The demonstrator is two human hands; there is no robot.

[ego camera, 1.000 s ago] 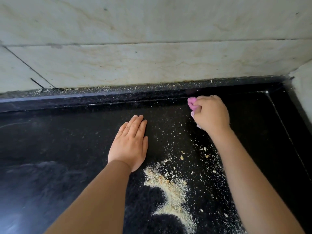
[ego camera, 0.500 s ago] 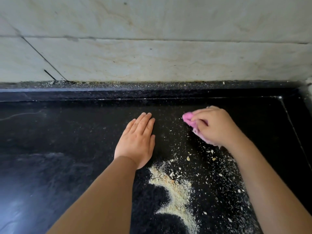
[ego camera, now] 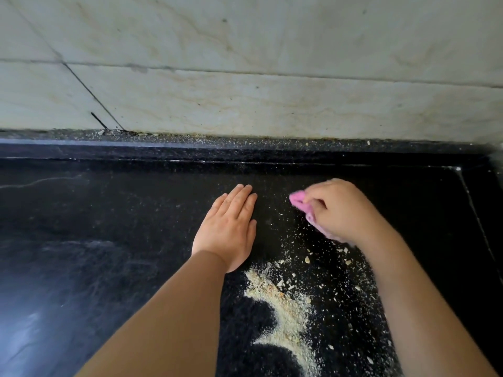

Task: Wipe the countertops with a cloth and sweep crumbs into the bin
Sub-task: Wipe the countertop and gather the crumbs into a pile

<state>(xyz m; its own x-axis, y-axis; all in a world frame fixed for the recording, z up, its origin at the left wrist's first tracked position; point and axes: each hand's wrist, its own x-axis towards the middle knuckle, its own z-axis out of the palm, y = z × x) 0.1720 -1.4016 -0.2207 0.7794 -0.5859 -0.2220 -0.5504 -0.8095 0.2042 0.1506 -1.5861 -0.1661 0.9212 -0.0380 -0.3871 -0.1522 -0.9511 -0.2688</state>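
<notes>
A pink cloth [ego camera: 298, 200] is showing bright against a glossy black counter [ego camera: 109, 213] flecked with fine white specks. Pale beige crumbs [ego camera: 283, 303] are lying in a mottled drift at the cloth's six o'clock. At twelve o'clock, an off-white marble wall [ego camera: 245, 77] is showing faint tan veining and dark grout lines.

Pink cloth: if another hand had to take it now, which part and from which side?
Judging by pose: the free corner of the cloth, from the left. The right hand bunches the rest from above and right; only that corner pokes out.
</notes>
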